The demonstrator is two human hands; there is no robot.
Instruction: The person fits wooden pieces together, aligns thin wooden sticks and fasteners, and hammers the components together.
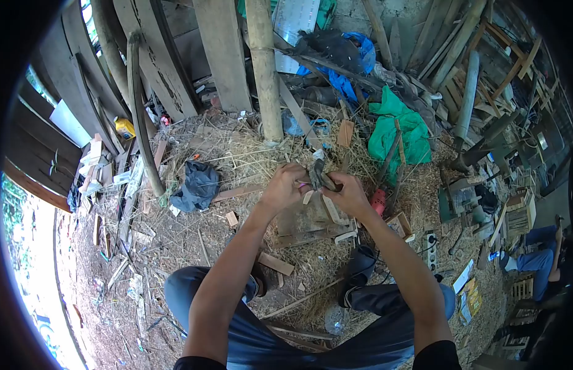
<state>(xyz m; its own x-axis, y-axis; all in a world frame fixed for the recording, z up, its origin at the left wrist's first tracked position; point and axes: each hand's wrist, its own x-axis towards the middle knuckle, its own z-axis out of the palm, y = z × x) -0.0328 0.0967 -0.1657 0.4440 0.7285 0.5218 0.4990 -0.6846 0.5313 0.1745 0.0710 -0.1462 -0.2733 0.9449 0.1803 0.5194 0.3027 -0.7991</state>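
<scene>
Both my hands meet near the middle of the view, above a low wooden board [305, 221] on the ground. Between them is a small dark carved-looking object [318, 175], too small to make out clearly. My left hand [286, 185] is closed on its left side, where a bit of pink shows at the fingertips. On the right side, my right hand [348, 192] pinches the same object. A red tool [378, 201] lies on the ground just right of my right hand.
Straw and wood scraps cover the ground. A black plastic bag [200, 185] lies left, a green sheet [398, 132] right. An upright post [263, 74] stands ahead. A power strip [430, 251] is near my right knee. Another person's legs [539, 259] show far right.
</scene>
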